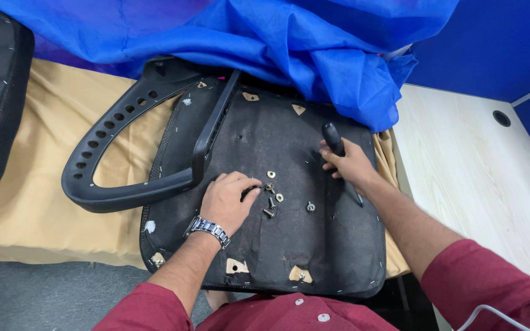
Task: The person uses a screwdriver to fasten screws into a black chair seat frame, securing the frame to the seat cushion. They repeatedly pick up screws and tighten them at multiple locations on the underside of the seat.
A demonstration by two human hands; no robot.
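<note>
The upturned chair seat (314,245) lies black-side up on a tan cloth (32,202), a blue sheet (289,43) bunched over its far edge; the left hand (228,199), a metal watch (210,230) at its wrist, rests on the seat with fingers curled loosely, fingertips touching the small heap of screws and washers (272,195) near the middle; the right hand (351,164) is closed around a screwdriver (334,140), black handle pointing away; a black plastic armrest (124,184) lies across the seat's left side.
</note>
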